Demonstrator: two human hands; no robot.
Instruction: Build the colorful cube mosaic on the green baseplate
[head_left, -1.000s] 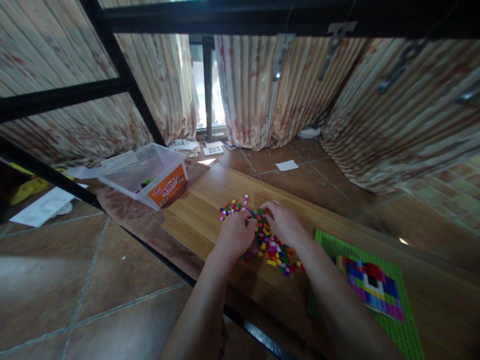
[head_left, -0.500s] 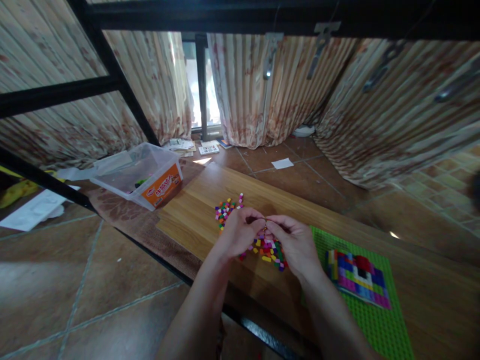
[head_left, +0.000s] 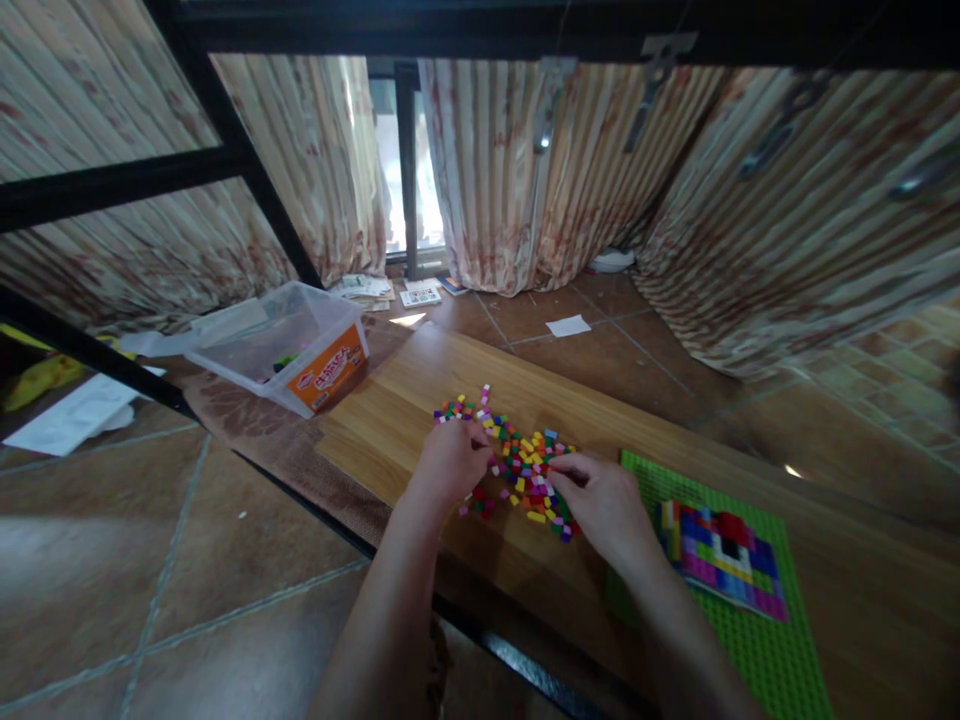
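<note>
Small coloured toy bricks [head_left: 531, 452] lie in a loose pile on a wooden board [head_left: 390, 400]. My left hand [head_left: 452, 462] is at the pile's left side, fingers bent and drawn together over the bricks. My right hand [head_left: 604, 500] hovers at the pile's right edge, thumb and forefinger pinched. Whatever either hand may hold is too small to make out. To the right, a green studded baseplate [head_left: 750, 640] carries a multicoloured brick build [head_left: 724, 555] with a red piece on top. My right forearm covers part of the baseplate.
A clear plastic box [head_left: 277, 345] with an orange label stands left of the board, a few pieces inside. A black metal frame [head_left: 255, 170] crosses the upper left. Papers [head_left: 364, 288] lie on the tiled floor near the curtains [head_left: 495, 180].
My hands were together above the pile, fingertips meeting at a small piece. Now they are apart: the left has moved left and down to the bricks, the right slightly right, uncovering the pile's middle.
</note>
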